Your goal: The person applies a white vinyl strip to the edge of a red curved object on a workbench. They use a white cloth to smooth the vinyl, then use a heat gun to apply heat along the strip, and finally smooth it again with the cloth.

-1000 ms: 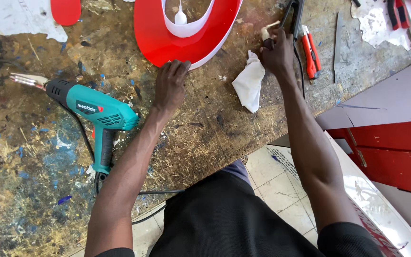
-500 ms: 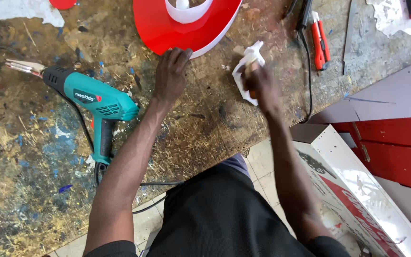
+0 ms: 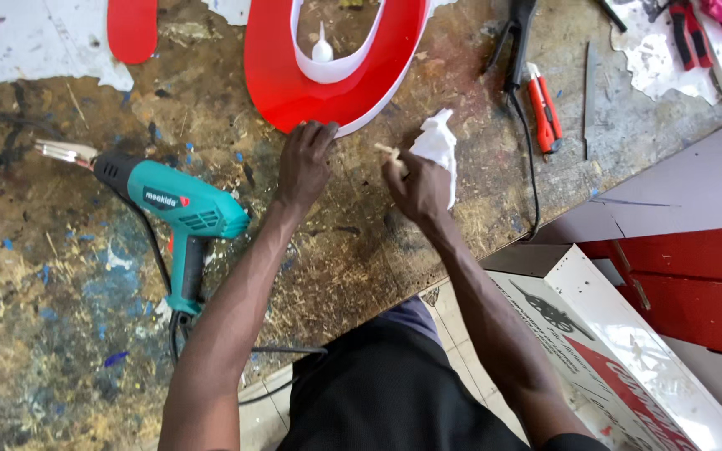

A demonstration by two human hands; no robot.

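Seen from above, a person's left hand (image 3: 305,163) presses flat, fingers spread, on the lower edge of a curved red sign letter (image 3: 338,71) on a worn workbench (image 3: 68,334). Just right of the letter, the right hand (image 3: 418,185) clutches a crumpled white cloth (image 3: 439,146). A teal heat gun (image 3: 179,213) lies left of the letter.

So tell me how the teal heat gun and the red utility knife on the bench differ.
The teal heat gun is bulky and pistol-shaped, lying by the left hand; the red utility knife is slim and straight, lying beyond the right hand. The heat gun has a black cord at its handle; the knife has none of its own that I can see. Both lie flat on the worn workbench, and neither is held.
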